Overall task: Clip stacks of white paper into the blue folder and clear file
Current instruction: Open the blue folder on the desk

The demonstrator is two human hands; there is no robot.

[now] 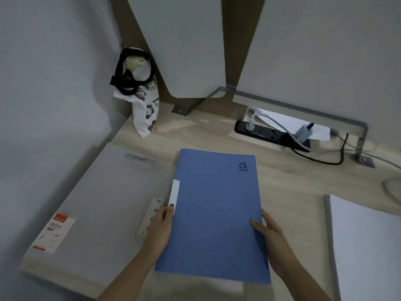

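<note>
The blue folder [213, 216] is closed, its cover up, over the middle of the wooden desk [288, 187]. My left hand [159, 228] grips its left edge near the white spine label, thumb on top. My right hand [268, 237] grips its right edge, thumb on the cover. The clear file [95, 203] lies flat at the left with a red and white sticker on it. A stack of white paper [368, 242] lies at the right on a grey mat. A sliver of white shows under the folder's near edge.
A printed white bag [144, 105] with a black strap stands at the back left corner. A black power strip [271, 134] with plugs and cables sits at the back right under a metal bracket. White partition walls close in the desk on the left and behind.
</note>
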